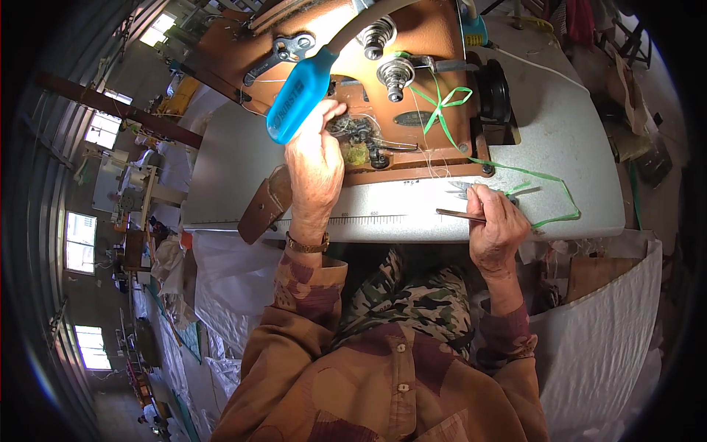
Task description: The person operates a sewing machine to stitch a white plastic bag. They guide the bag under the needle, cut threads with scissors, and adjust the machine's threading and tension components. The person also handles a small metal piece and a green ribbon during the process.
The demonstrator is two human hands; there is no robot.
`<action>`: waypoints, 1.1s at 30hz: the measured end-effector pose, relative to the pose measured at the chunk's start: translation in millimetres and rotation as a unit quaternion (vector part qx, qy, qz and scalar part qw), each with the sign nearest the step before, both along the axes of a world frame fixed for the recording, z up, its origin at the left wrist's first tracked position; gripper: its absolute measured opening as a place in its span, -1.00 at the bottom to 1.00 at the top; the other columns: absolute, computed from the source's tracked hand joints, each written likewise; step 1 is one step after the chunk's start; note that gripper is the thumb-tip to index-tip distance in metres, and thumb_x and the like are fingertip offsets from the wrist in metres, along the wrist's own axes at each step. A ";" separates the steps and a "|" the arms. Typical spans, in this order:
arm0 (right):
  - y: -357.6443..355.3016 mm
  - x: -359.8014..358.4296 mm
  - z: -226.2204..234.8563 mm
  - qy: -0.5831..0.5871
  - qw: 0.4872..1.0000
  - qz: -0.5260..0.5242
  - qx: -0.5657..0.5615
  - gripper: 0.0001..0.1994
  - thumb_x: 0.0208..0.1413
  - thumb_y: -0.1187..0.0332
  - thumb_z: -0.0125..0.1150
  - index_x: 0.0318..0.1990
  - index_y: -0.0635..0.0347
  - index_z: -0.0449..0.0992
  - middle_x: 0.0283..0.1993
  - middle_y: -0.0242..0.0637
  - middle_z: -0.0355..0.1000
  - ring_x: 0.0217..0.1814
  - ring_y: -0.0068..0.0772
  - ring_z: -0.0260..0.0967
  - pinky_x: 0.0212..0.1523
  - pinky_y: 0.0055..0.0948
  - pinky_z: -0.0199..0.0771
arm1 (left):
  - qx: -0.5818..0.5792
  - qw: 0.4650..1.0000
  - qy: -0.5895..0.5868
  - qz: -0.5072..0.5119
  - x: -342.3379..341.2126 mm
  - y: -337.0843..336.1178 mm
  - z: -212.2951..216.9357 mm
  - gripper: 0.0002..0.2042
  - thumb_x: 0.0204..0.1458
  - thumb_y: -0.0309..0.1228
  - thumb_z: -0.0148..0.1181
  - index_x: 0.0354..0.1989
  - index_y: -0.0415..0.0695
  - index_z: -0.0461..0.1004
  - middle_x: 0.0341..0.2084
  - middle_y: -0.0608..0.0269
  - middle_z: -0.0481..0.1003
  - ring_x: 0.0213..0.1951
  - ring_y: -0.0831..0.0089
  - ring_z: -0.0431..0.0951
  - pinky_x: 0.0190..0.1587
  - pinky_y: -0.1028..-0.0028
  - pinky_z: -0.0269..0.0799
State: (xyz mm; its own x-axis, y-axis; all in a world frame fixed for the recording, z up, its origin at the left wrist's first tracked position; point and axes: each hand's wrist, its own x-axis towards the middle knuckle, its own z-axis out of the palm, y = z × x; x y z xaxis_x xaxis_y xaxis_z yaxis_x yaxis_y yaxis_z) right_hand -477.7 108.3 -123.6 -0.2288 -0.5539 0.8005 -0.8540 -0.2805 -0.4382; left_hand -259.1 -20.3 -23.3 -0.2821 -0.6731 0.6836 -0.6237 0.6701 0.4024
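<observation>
A grey table [560,125] fills the upper middle of the frame, its near edge running across the centre with a printed ruler strip [372,219] along it. An orange-brown sewing machine [412,96] stands on it at the top centre, and a green ribbon [549,177] trails from the machine over the tabletop to the right of centre. Near the front edge, right of centre, lie small scissors [462,189] and a thin metal tool [458,214], while a brown leather strap [265,205] hangs over the edge at centre left.
</observation>
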 end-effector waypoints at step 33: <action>-0.5 1.2 -1.5 0.012 1.000 -0.008 0.003 -0.84 0.09 0.44 0.36 -0.22 0.21 0.51 -0.50 -0.26 0.42 -0.55 -0.26 0.44 -0.56 -0.35 0.40 | -0.083 0.992 -0.093 0.026 -13.2 15.3 -6.2 -0.57 -0.02 -0.76 -0.03 0.07 -0.20 0.42 -0.08 0.35 0.63 0.00 0.37 0.46 0.24 0.28 0.11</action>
State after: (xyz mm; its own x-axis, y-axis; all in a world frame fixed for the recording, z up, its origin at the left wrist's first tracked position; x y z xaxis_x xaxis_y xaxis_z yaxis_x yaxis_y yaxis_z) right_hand -476.5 107.8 -125.1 -0.2182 -0.5551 0.8027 -0.8682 -0.2652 -0.4194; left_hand -272.4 -5.0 -29.5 -0.3818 -0.5725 0.7256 -0.7126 0.6823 0.1634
